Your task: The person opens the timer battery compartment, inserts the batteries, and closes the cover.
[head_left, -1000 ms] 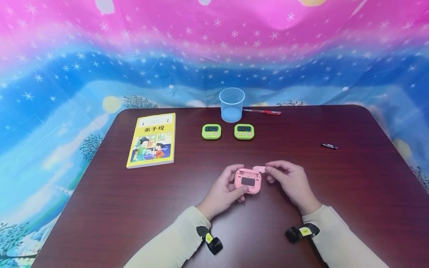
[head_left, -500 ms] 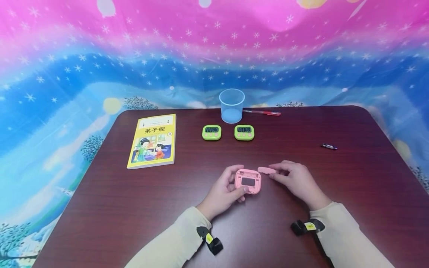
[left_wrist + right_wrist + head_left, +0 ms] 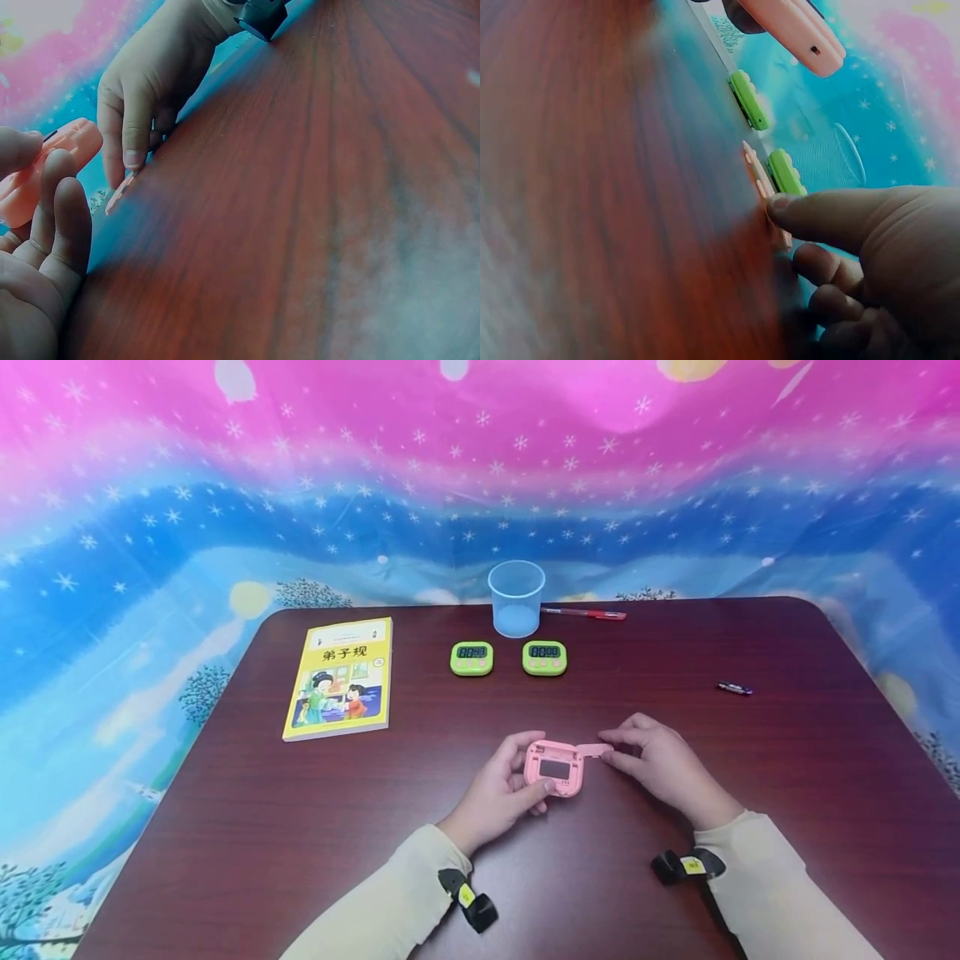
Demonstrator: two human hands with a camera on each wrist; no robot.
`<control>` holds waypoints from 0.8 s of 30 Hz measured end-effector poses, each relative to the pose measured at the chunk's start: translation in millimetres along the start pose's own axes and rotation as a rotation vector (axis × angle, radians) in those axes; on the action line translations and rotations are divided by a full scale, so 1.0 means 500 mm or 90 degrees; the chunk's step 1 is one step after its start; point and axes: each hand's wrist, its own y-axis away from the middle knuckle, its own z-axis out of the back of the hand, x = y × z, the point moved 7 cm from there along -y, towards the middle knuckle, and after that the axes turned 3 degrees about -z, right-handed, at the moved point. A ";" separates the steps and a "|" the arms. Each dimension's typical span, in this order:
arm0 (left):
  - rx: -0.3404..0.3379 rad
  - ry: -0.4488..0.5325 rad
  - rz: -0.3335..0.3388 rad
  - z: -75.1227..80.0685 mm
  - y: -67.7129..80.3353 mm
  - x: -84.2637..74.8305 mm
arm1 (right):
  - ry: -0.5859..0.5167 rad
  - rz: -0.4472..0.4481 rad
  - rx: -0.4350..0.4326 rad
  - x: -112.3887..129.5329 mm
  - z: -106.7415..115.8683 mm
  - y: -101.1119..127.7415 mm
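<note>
My left hand [image 3: 501, 787] grips a pink timer [image 3: 556, 768] just above the table, thumb on its near edge and fingers behind it. The timer's back, with a dark rectangular opening, faces up. My right hand [image 3: 651, 762] pinches a small flat pink cover [image 3: 595, 749] by its right end. The cover lies low at the table, right beside the timer's upper right corner. The left wrist view shows the cover [image 3: 120, 193] under the right fingertip [image 3: 133, 156]. In the right wrist view a fingertip [image 3: 784, 204] touches the cover [image 3: 761, 182].
Two green timers [image 3: 472, 657] [image 3: 544, 657] sit further back on the dark wooden table [image 3: 750, 777]. Behind them stand a clear blue cup [image 3: 516, 597] and a red pen [image 3: 588, 612]. A yellow book [image 3: 341, 677] lies left, a small dark battery [image 3: 734, 688] right.
My right hand drew the pink cover a little to the right, then lowered it to the table beside the timer. My left hand and the timer stayed where they were.
</note>
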 end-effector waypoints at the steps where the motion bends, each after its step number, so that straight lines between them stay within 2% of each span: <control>1: -0.001 0.000 0.001 0.000 0.000 0.000 | -0.007 -0.001 -0.012 -0.005 0.001 -0.001; 4: -0.002 -0.006 0.004 0.002 0.000 -0.001 | -0.041 -0.006 -0.076 -0.026 0.014 -0.003; 8: -0.003 -0.006 0.003 0.002 0.003 0.002 | -0.084 -0.039 -0.213 -0.066 0.051 0.003; 12: -0.006 0.015 0.008 0.004 -0.002 0.006 | -0.117 -0.099 -0.352 -0.115 0.099 0.007; 15: -0.002 0.037 0.012 0.005 -0.003 0.013 | -0.134 -0.161 -0.424 -0.158 0.129 0.017; 20: 0.017 0.050 0.005 0.005 0.000 0.021 | -0.146 -0.271 -0.469 -0.229 0.165 0.039; 24: 0.027 0.063 0.004 0.002 0.006 0.019 | -0.134 -0.340 -0.418 -0.271 0.187 0.056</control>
